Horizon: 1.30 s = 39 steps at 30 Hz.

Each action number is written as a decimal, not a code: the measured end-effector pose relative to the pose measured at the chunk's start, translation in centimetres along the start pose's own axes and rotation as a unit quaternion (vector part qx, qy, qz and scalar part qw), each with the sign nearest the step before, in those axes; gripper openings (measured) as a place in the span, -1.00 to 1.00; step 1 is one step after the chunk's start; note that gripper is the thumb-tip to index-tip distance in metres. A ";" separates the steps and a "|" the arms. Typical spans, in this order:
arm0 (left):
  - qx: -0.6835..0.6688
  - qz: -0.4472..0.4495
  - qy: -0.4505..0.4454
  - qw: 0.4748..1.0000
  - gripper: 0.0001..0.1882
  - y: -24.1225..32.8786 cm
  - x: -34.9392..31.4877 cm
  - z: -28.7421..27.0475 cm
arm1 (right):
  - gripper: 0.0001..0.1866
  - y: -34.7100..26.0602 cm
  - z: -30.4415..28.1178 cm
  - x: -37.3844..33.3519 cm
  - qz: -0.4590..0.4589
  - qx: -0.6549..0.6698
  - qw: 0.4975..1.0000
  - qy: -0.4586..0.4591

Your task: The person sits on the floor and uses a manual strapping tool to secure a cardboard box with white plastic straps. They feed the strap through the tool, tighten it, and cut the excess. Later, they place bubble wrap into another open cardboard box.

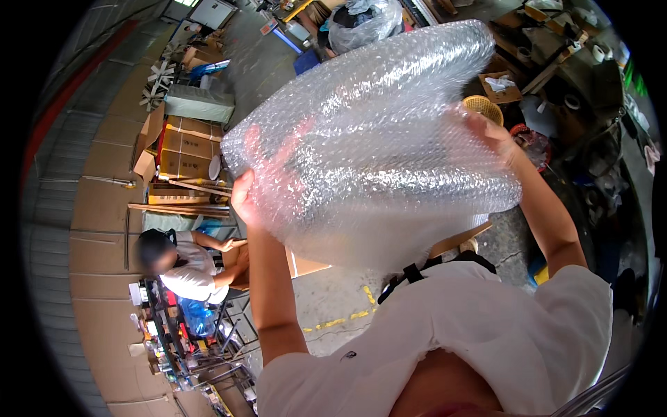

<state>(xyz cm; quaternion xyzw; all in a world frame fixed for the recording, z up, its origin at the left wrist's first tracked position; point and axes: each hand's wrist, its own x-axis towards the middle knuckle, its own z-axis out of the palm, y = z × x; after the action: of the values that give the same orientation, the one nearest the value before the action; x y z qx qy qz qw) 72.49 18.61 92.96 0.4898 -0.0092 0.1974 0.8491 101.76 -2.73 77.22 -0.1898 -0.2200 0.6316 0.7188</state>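
A large sheet of clear bubble wrap (375, 132) is held up in front of me, with a thick rolled fold along its far edge and another along its near side. My left hand (256, 194) grips its left side, thumb on the near face; the fingers show pinkish through the plastic. On the right side my right hand (483, 135) is closed on the sheet, slightly blurred, its fingertips partly covered by the wrap. Below the wrap a piece of cardboard (306, 265) shows in part.
At left a co-worker (191, 267) sits by a cluttered rack (177, 326). Behind are stacked cardboard boxes (187, 147) and a bagged bundle (365, 24). To the right stand a yellow basket (483, 108) and piled odds and ends. Yellow tape marks (333, 323) line the concrete floor.
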 end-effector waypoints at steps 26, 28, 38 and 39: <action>0.153 0.060 0.160 0.973 -0.67 4.6 8.5 -5.1 | -0.72 -15.7 13.6 0.6 -0.177 -0.495 0.839 0.141; 0.130 0.110 0.151 0.974 -0.64 6.2 9.2 -5.0 | -0.74 -16.2 14.9 1.1 -0.182 -0.504 0.835 0.128; 0.256 0.182 0.095 0.945 -0.61 10.5 12.0 -6.5 | -0.83 -16.2 19.8 2.5 -0.312 -0.415 0.830 0.202; 0.207 0.218 0.098 0.949 -0.63 11.4 12.1 -7.2 | -0.80 -17.2 19.2 2.2 -0.301 -0.456 0.810 0.212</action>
<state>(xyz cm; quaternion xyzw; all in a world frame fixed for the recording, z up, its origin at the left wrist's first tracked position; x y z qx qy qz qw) 78.43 33.62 101.16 0.6191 0.0082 0.4219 0.6623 105.54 -2.85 102.81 -0.5493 -0.3714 0.1541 0.7325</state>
